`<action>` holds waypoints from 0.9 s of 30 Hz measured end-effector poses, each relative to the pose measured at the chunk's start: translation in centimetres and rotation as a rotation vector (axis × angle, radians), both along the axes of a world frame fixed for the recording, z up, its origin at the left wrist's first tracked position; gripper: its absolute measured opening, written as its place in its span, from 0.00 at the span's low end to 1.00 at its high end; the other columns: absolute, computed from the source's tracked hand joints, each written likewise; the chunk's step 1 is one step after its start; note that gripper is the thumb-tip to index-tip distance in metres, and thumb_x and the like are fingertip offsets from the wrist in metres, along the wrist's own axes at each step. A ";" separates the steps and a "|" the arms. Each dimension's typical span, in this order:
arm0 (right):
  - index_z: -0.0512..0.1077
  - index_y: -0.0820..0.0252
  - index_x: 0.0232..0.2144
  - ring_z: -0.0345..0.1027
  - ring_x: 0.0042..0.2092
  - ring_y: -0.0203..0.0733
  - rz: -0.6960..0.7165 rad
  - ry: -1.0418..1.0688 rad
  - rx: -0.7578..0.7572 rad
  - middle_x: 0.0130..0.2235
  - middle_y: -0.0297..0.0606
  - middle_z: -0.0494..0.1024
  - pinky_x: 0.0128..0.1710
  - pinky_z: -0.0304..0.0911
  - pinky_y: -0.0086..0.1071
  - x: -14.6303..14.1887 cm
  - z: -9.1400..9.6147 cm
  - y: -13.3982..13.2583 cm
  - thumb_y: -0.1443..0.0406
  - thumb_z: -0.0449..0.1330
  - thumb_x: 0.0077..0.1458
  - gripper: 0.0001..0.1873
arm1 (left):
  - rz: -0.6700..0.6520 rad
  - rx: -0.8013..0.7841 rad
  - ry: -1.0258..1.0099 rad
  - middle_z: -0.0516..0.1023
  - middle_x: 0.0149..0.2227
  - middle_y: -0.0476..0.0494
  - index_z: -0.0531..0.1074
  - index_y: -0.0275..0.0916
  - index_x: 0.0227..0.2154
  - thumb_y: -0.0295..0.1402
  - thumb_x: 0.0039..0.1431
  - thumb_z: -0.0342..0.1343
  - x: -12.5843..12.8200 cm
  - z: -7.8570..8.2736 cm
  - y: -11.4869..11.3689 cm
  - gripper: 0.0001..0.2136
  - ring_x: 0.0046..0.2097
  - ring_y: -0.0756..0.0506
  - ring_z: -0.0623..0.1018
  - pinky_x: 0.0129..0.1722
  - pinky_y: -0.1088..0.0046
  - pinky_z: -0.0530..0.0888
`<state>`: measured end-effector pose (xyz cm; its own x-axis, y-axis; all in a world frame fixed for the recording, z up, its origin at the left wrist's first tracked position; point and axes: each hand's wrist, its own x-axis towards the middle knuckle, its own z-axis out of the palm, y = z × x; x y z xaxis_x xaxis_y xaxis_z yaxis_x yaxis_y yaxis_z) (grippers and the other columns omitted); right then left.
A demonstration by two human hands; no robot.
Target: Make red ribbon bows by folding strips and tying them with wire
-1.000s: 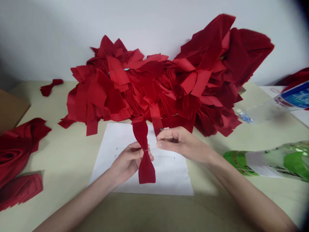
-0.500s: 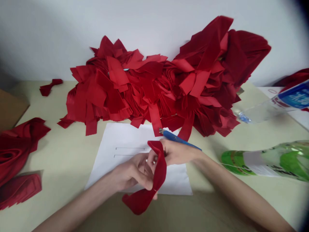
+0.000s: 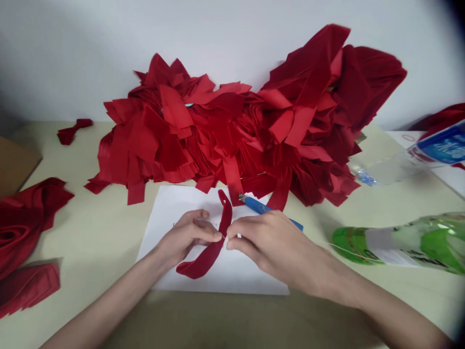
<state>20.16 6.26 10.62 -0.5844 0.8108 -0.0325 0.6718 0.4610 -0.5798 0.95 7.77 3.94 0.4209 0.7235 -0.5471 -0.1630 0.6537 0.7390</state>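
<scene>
A strip of red velvet-like ribbon is pinched at its narrow waist between my two hands, with one loop rising and the other trailing down-left. My left hand grips it from the left, and my right hand presses its fingertips against the waist from the right. Any thin wire at the waist is hidden by my fingers. Below the ribbon lies a white paper sheet with printed lines, mostly covered. A blue utility knife rests at the sheet's top edge, just beyond my right hand.
A large heap of cut red ribbon pieces stands against the white wall. Folded red fabric and a cardboard box are at the left. Clear plastic bottles, one green-labelled, lie at the right.
The ribbon has dropped onto the paper and now lies twisted, and my hands have come together at its waist. The blue knife has left my right hand's grasp and rests on the sheet's edge.
</scene>
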 end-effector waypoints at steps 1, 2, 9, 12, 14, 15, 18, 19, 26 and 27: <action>0.71 0.58 0.27 0.56 0.24 0.31 -0.009 0.006 -0.042 0.23 0.29 0.69 0.26 0.48 0.29 0.3 -0.3 0.1 0.66 0.55 0.57 0.09 | 0.007 -0.012 -0.041 0.65 0.16 0.59 0.59 0.39 0.26 0.22 0.37 0.64 -0.2 0.0 0.2 0.18 0.20 0.54 0.66 0.24 0.76 0.59; 0.71 0.58 0.28 0.54 0.23 0.30 -0.016 0.029 -0.106 0.22 0.28 0.67 0.25 0.48 0.28 0.6 -0.6 0.2 0.64 0.53 0.59 0.10 | 0.014 -0.026 -0.074 0.66 0.16 0.58 0.59 0.39 0.27 0.23 0.37 0.65 -0.3 0.1 0.4 0.19 0.20 0.53 0.68 0.24 0.75 0.60; 0.69 0.61 0.28 0.49 0.24 0.29 -0.072 0.335 -0.561 0.22 0.27 0.60 0.23 0.47 0.26 1.1 -2.0 0.5 0.60 0.54 0.58 0.12 | 0.029 -0.061 -0.134 0.72 0.22 0.51 0.59 0.39 0.28 0.24 0.38 0.65 0.1 0.1 0.2 0.18 0.25 0.49 0.73 0.27 0.72 0.63; 0.69 0.62 0.27 0.49 0.25 0.29 -0.046 0.395 -0.637 0.24 0.28 0.60 0.23 0.47 0.26 0.7 -1.9 0.5 0.62 0.54 0.57 0.11 | 0.042 -0.035 -0.090 0.71 0.20 0.54 0.60 0.38 0.28 0.23 0.39 0.64 0.1 -0.3 0.1 0.17 0.21 0.53 0.68 0.24 0.75 0.60; 0.68 0.63 0.27 0.49 0.25 0.29 -0.045 0.388 -0.662 0.23 0.28 0.59 0.23 0.46 0.26 0.7 -2.0 0.6 0.62 0.54 0.57 0.10 | 0.041 -0.049 -0.117 0.71 0.21 0.53 0.61 0.38 0.27 0.24 0.39 0.65 0.0 -0.4 0.2 0.17 0.23 0.53 0.70 0.24 0.75 0.61; 0.68 0.63 0.27 0.48 0.25 0.29 -0.050 0.383 -0.667 0.23 0.28 0.58 0.23 0.46 0.26 0.8 -2.0 0.8 0.62 0.55 0.57 0.11 | 0.028 -0.061 -0.145 0.72 0.22 0.52 0.61 0.38 0.27 0.24 0.38 0.65 -0.1 -0.4 0.3 0.17 0.24 0.51 0.72 0.25 0.74 0.62; 0.69 0.64 0.27 0.47 0.25 0.28 -0.048 0.397 -0.673 0.23 0.28 0.58 0.22 0.45 0.26 1.1 -2.5 1.4 0.62 0.55 0.57 0.11 | -0.044 -0.076 -0.244 0.74 0.23 0.50 0.62 0.37 0.27 0.25 0.36 0.66 -0.2 -0.3 0.4 0.17 0.26 0.47 0.76 0.28 0.72 0.66; 0.70 0.64 0.27 0.47 0.24 0.28 -0.032 0.410 -0.678 0.23 0.28 0.59 0.22 0.45 0.26 1.2 -2.7 1.6 0.62 0.55 0.57 0.11 | -0.076 -0.074 -0.284 0.74 0.23 0.49 0.64 0.37 0.27 0.25 0.35 0.66 -0.2 -0.2 0.3 0.17 0.26 0.47 0.76 0.29 0.71 0.67; 0.73 0.64 0.30 0.64 0.29 0.31 0.249 0.421 -0.662 0.28 0.32 0.73 0.30 0.58 0.26 0.6 -2.9 2.9 0.69 0.55 0.54 0.07 | -0.490 -0.124 -0.289 0.75 0.19 0.48 0.69 0.34 0.24 0.21 0.31 0.63 1.0 0.3 -1.4 0.13 0.21 0.49 0.71 0.25 0.72 0.65; 0.74 0.64 0.30 0.65 0.30 0.31 0.282 0.376 -0.622 0.29 0.32 0.75 0.31 0.59 0.26 0.3 -2.5 2.9 0.69 0.55 0.54 0.07 | -0.521 -0.096 -0.204 0.73 0.18 0.50 0.67 0.35 0.21 0.21 0.31 0.64 1.3 0.3 -1.7 0.12 0.21 0.50 0.70 0.24 0.73 0.64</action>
